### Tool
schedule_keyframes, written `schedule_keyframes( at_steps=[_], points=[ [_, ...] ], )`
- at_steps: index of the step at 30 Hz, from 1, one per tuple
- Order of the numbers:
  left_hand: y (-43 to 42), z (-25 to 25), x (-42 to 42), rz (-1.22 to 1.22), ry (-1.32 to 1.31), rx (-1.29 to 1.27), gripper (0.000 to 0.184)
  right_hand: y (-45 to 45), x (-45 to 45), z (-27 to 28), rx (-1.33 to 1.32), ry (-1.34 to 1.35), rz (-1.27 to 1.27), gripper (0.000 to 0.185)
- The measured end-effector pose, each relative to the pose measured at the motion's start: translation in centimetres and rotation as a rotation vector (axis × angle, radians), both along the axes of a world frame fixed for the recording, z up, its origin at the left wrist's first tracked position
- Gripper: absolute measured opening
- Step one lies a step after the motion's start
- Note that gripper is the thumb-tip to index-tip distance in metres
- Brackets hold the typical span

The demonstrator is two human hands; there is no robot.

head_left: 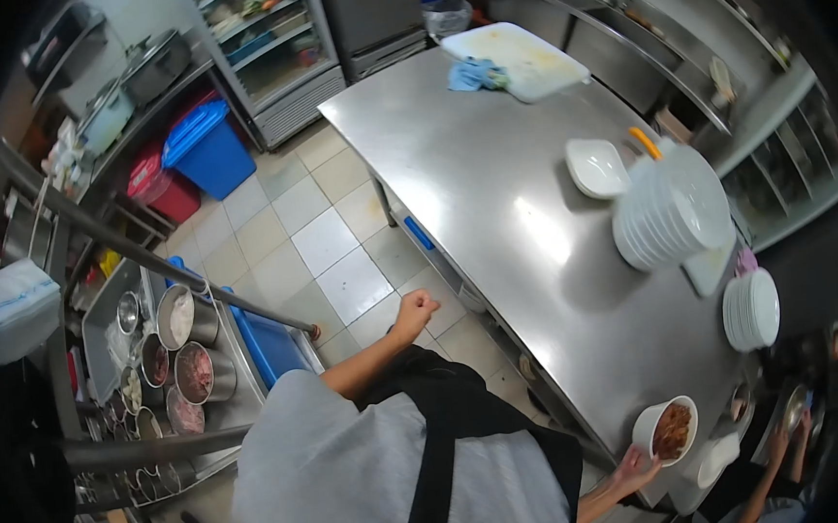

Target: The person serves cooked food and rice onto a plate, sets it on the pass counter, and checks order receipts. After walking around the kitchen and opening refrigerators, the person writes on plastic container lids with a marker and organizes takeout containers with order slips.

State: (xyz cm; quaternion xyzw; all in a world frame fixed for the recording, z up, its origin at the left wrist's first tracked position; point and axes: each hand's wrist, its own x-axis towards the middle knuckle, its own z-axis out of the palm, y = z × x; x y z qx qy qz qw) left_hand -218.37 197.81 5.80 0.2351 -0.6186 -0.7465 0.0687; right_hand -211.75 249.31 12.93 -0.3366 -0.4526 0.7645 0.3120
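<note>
My right hand [636, 470] grips the rim side of a white bowl [648, 424] that holds reddish-brown chopped food [674, 432]. The bowl is tilted toward the camera at the near right end of the steel table [471, 170]; whether it rests on the tabletop I cannot tell. My left hand [416, 315] hangs over the tiled floor beside the table, fingers curled in, with nothing visible in it.
Stacked white plates [673, 210], a square white dish [597, 168], a cutting board [536, 59] and a blue cloth [476, 75] lie on the table. Metal pots of food [203, 374] stand at left. At lower right, another person's hands [787, 445] hold a round metal dish.
</note>
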Motion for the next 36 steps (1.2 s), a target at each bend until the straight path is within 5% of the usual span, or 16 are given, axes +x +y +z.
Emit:
schedule_keyframes(
  at_steps=[6, 18, 27, 31, 36],
  points=[
    [-12.2, -4.9, -2.6, 0.045, -0.162, 0.321, 0.013, -18.0, -5.6, 4.8, -0.049, 0.141, 0.512, 0.06],
    [-33.1, 5.3, -7.2, -0.145, 0.222, 1.008, 0.044, -62.4, -20.5, 6.3, -0.248, -0.136, 1.468, 0.076],
    [-53.0, 6.2, -2.3, 0.706, 0.474, 0.889, 0.041, -95.3, -26.7, 2.7, -0.202, -0.141, 2.443, 0.075],
    [-61.1, 9.9, 0.6, 1.038, 0.456, 0.635, 0.044, -110.1, -26.2, 6.1, -0.212, -0.115, 2.784, 0.073],
    [-69.1, 7.5, 6.7, 1.254, 0.907, 0.772, 0.041, -124.8, -20.9, 8.7, -0.191, -0.111, 3.18, 0.071]
  ],
)
